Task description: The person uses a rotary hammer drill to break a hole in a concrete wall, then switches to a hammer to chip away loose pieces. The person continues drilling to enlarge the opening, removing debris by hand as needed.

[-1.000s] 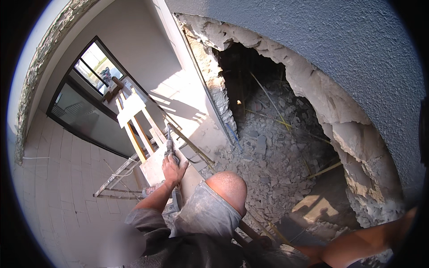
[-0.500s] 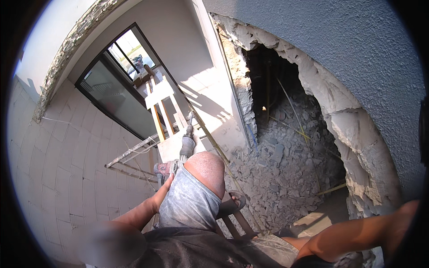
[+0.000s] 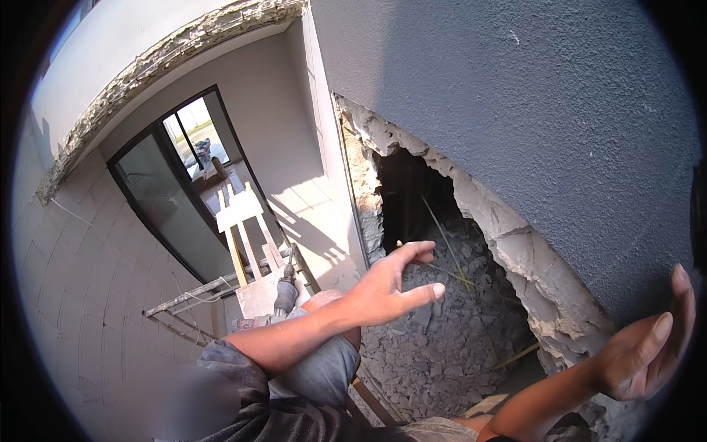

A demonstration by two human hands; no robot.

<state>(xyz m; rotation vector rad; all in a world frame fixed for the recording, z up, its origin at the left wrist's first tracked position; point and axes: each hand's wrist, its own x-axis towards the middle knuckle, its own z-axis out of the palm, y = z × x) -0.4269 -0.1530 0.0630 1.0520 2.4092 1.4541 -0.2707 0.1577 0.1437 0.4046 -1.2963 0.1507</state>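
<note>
Grey rubble (image 3: 442, 346) fills the wall hole (image 3: 412, 206); left hand (image 3: 390, 287) just came off the demolition hammer (image 3: 283, 295), right hand (image 3: 648, 353) raised too, both spread wide, empty.

A grey rendered wall (image 3: 530, 110) fills the upper right, from twelve to three o'clock. A ragged hole (image 3: 412, 199) is broken through it near centre, with grey rubble (image 3: 442, 339) heaped below. At nine o'clock lies a pale tiled floor (image 3: 81, 272). A dark-framed glass door (image 3: 173, 199) stands at ten o'clock, a wooden trestle (image 3: 239, 214) beside it. Sunlight patches the floor.
</note>
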